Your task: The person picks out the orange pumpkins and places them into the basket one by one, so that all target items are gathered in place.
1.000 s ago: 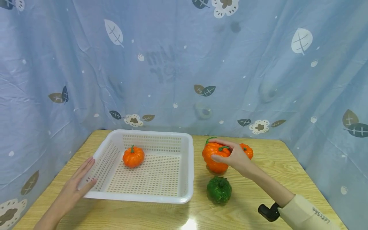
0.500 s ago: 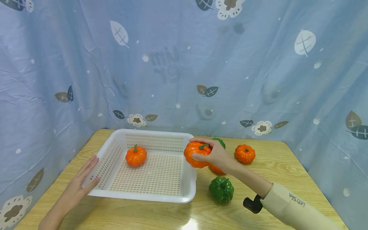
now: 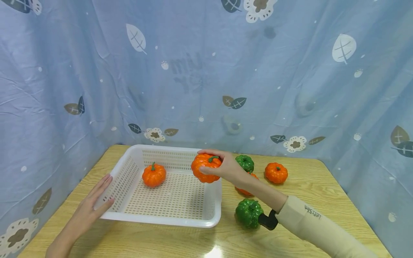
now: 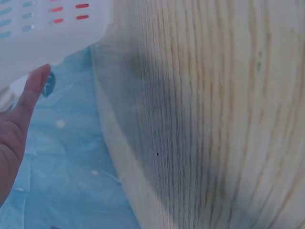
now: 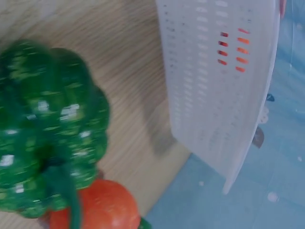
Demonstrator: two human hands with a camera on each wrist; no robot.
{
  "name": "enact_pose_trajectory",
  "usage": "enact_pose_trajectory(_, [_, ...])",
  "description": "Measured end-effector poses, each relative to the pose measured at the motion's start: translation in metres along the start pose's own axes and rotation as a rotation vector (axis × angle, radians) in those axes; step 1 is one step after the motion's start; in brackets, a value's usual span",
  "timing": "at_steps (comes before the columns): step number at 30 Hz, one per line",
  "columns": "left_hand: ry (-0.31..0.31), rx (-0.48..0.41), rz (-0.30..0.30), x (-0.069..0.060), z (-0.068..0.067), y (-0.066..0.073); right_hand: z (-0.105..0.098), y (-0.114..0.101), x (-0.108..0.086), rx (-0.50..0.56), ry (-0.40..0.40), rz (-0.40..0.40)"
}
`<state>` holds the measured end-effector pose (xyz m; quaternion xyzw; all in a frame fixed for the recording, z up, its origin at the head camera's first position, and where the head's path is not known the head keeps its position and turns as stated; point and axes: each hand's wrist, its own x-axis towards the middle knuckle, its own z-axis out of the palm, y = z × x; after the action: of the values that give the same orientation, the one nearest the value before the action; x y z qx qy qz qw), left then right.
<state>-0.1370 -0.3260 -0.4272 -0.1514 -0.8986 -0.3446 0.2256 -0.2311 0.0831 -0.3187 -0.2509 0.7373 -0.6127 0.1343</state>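
Note:
My right hand (image 3: 228, 167) grips an orange pumpkin (image 3: 205, 168) between thumb and fingers, above the right side of the white basket (image 3: 158, 221). Another orange pumpkin (image 3: 154, 175) lies inside, towards the basket's left. With straight, spread fingers, my left hand (image 3: 87, 211) touches the basket's left rim; in the left wrist view a finger of the left hand (image 4: 14, 133) is against the white basket wall (image 4: 62, 33). The held pumpkin is not in the right wrist view, which shows the basket's side (image 5: 214, 86).
Right of the basket on the wooden table (image 3: 309, 200) are a green pumpkin (image 3: 248, 213) in front, an orange pumpkin (image 3: 244, 191) partly behind my right forearm, a green one (image 3: 245, 163) at the back and an orange one (image 3: 276, 173) farther right. A patterned blue curtain (image 3: 200, 79) stands behind.
My right hand has carried the orange pumpkin left, from among the pumpkins on the table to over the basket. My left hand has stayed at the basket's rim.

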Motion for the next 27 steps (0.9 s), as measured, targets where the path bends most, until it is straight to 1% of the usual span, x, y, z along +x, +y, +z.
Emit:
enact_pose_trajectory(5, [-0.009, -0.015, -0.017, -0.001, -0.001, 0.003, 0.01, -0.005, 0.013, 0.01, -0.04, -0.013])
enact_pose_trajectory(7, [-0.011, -0.016, -0.013, -0.001, -0.001, 0.004, 0.015, -0.007, 0.017, 0.013, -0.046, -0.01])
enact_pose_trajectory(10, [-0.014, -0.018, -0.013, 0.001, -0.001, 0.004, 0.022, -0.009, 0.025, -0.002, -0.049, -0.012])
enact_pose_trajectory(17, [-0.006, -0.016, -0.025, 0.0, -0.002, 0.002, 0.04, -0.014, 0.047, -0.08, -0.09, -0.022])
enact_pose_trajectory(21, [0.002, -0.02, -0.027, -0.001, -0.002, 0.002, 0.051, -0.02, 0.058, -0.057, -0.126, -0.039])
enact_pose_trajectory(24, [-0.001, -0.02, -0.029, -0.001, -0.002, 0.004, 0.059, -0.025, 0.067, -0.025, -0.153, -0.066])
enact_pose_trajectory(27, [-0.003, -0.028, -0.023, 0.0, -0.002, 0.005, 0.068, -0.027, 0.076, -0.031, -0.156, -0.09])
